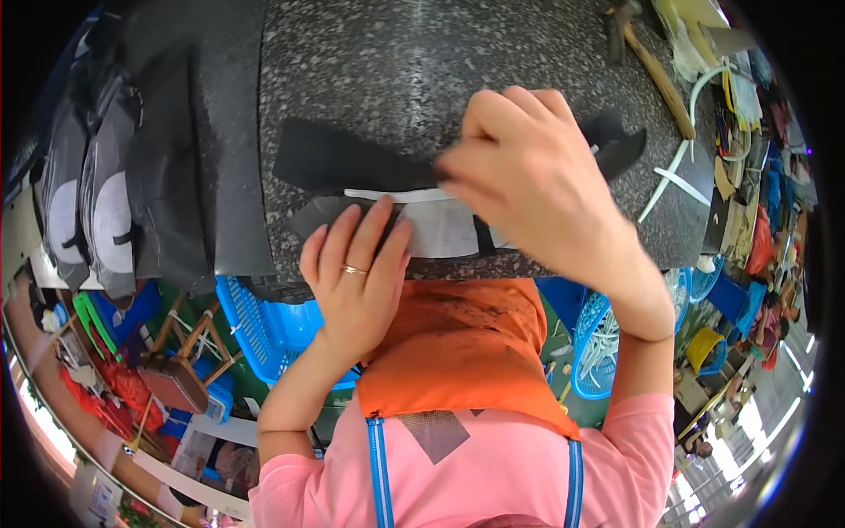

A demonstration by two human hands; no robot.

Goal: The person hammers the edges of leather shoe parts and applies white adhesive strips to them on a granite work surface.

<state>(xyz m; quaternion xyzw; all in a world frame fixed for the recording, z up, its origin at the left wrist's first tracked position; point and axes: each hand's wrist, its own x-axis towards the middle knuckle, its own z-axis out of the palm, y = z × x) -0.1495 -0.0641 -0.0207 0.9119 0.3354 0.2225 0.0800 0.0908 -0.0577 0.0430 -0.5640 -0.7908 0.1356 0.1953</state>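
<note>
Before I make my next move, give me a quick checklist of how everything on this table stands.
1. Left hand steadying the flat grey-and-white piece: ok, fingertips rest on it.
2. Right hand grip: cannot tell, its fingertips are blurred.
3. Thin white strip along the near edge of the long black band: ok over the visible left stretch.
4. Strip's right end placed: cannot tell, the right hand covers that area.
5. Hammer with a wooden handle clear of both hands: ok, it lies at the upper right.
6. Loose crossed white strips apart from the work: ok, off to the right.
</note>
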